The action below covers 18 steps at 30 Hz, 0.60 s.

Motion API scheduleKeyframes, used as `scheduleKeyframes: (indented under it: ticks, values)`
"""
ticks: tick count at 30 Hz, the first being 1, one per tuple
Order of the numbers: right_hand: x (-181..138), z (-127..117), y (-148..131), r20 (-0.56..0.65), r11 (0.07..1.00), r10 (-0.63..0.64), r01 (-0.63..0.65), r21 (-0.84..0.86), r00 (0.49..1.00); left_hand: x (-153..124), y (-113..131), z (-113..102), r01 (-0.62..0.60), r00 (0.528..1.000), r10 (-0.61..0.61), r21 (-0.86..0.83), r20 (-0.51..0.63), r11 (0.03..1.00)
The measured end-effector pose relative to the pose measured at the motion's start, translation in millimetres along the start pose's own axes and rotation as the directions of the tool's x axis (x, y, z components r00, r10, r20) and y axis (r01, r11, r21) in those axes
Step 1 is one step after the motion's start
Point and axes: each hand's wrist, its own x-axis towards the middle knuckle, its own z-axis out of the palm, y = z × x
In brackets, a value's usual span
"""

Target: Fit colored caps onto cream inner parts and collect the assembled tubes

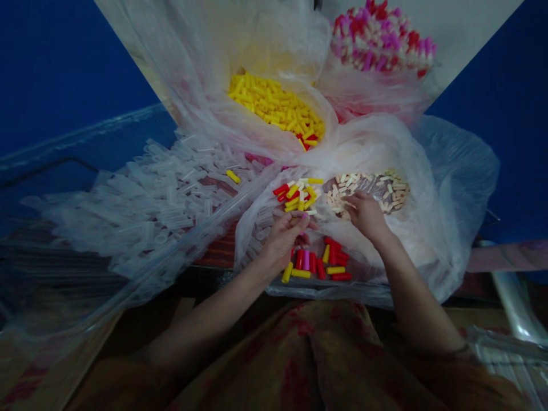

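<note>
My left hand is closed in a pinch just below a small heap of red and yellow plastic caps on clear plastic sheeting; what it pinches is too small to name. My right hand reaches with curled fingers into a pile of cream-coloured small pieces inside a plastic bag. More red, yellow and pink caps lie under and between my wrists.
A large pile of clear plastic tubes fills the left. Behind it are a bag of yellow caps and a bag of pink, red and white pieces. Blue panels stand at both sides. My patterned clothing is at the bottom.
</note>
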Motion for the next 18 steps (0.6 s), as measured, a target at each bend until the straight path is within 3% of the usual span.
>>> scheduleKeyframes:
  ticks: [2, 4, 8, 12, 16, 18]
  values:
    - [2.7, 7.8, 14.8, 0.078, 0.986, 0.004, 0.008, -0.166, 0.997, -1.8, -0.5, 0.1, -0.015, 1.0, 0.014, 0.033, 0.025, 0.999]
    - [3.5, 13.6, 21.9, 0.095, 0.977, -0.017, 0.036, -0.208, 0.995, -3.3, -2.1, 1.2, -0.047, 0.998, 0.045, 0.049, 0.044, 0.998]
    - [3.0, 17.8, 25.4, 0.039, 0.98, -0.06, 0.066, -0.185, 0.997, -5.8, -6.9, 1.5, -0.084, 0.995, 0.079, 0.085, 0.067, 0.993]
    - [0.8, 20.8, 29.9, -0.022, 0.989, -0.09, 0.087, -0.122, 0.996, -7.8, -10.4, -0.7, -0.112, 0.989, 0.085, 0.245, 0.12, 0.963]
    - [-1.9, 22.7, 33.9, -0.108, 0.998, -0.025, 0.017, -0.068, 0.994, -8.1, -9.7, 0.2, -0.173, 0.982, 0.136, 0.351, 0.128, 0.92]
    - [-2.2, 20.9, 34.4, -0.092, 0.996, 0.002, -0.011, -0.093, 0.996, -8.0, -9.2, 1.5, -0.193, 0.978, 0.147, 0.382, 0.146, 0.904]
